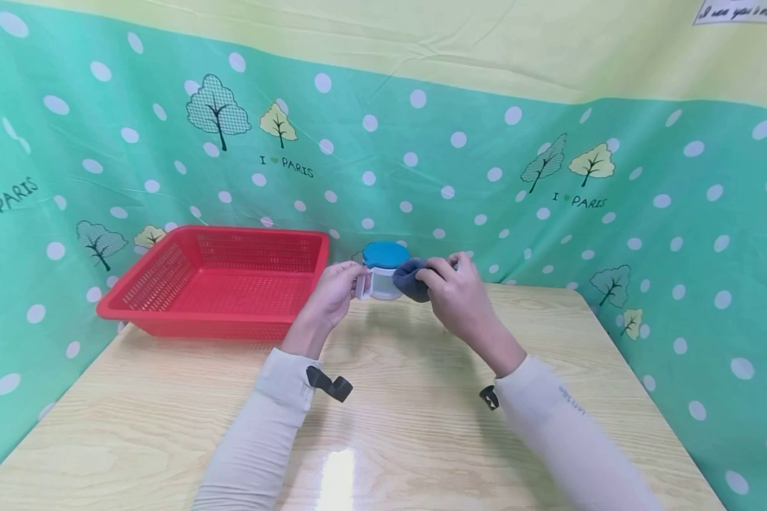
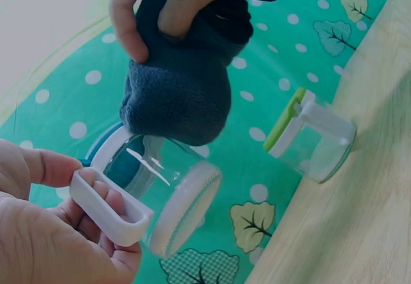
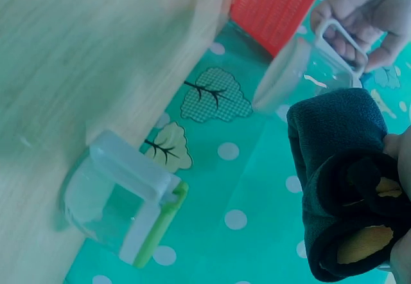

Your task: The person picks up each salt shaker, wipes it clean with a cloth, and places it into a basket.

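Observation:
A clear jar (image 1: pixel 383 284) with a blue lid (image 1: pixel 386 254) and a white handle (image 2: pixel 109 208) is held up over the back of the table. My left hand (image 1: pixel 334 289) grips it by that handle, fingers curled through the loop. In my right hand (image 1: pixel 461 301) is a bunched dark grey cloth (image 2: pixel 176 97), pinched between thumb and fingers and lying against the jar's side near the lid. The left wrist view shows a small black hanging loop on the cloth; the right wrist view shows its folds, with yellowish patches inside.
A second clear jar (image 2: pixel 316 141) with a green lid and a white handle stands on the table, behind my right hand in the head view. At the back left sits a red plastic basket (image 1: pixel 214 326). A green dotted curtain (image 1: pixel 409 184) borders the wooden table (image 1: pixel 396 411).

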A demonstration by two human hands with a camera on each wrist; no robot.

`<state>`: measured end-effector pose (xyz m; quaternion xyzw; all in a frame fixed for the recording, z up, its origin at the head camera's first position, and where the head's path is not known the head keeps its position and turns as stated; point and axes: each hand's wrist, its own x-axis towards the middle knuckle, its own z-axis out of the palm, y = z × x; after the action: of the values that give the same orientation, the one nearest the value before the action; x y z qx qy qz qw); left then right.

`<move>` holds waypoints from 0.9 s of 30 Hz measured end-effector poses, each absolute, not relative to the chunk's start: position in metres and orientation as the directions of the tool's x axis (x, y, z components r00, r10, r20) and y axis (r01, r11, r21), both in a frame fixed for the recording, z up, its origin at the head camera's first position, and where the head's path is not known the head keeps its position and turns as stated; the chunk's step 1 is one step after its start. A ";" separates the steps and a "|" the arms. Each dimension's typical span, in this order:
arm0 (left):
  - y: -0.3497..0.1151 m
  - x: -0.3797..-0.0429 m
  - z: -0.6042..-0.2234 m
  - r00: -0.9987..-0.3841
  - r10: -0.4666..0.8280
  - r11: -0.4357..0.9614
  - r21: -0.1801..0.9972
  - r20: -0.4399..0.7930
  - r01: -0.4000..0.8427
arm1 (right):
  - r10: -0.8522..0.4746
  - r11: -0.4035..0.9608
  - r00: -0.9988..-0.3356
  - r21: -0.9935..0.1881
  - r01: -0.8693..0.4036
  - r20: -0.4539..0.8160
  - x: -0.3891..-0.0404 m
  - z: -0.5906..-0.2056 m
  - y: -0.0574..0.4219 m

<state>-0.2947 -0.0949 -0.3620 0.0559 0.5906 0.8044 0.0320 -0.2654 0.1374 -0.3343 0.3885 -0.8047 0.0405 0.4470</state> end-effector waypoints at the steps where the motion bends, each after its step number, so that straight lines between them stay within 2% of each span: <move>1: -0.095 -0.295 -0.362 -0.992 0.117 -0.302 0.953 0.050 0.012 | -0.587 0.699 -0.300 0.284 -0.656 0.752 -0.266 -0.333 0.138; 14: -0.096 -0.293 -0.361 -0.992 0.119 -0.344 0.939 0.040 -0.003 | -0.573 0.720 -0.302 0.291 -0.630 0.762 -0.266 -0.318 0.140; 21: -0.096 -0.293 -0.360 -0.996 0.072 -0.406 0.914 0.054 0.020 | -0.627 0.662 -0.256 0.331 -0.672 0.735 -0.258 -0.330 0.129; 27: -0.095 -0.293 -0.359 -0.997 0.049 -0.442 0.897 0.051 0.024 | -0.673 0.631 -0.258 0.357 -0.689 0.693 -0.250 -0.350 0.118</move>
<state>-0.2935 -0.0950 -0.3585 0.0347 0.5282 0.8484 0.0072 -0.2504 0.1179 -0.3501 0.4294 -0.7930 0.0090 0.4322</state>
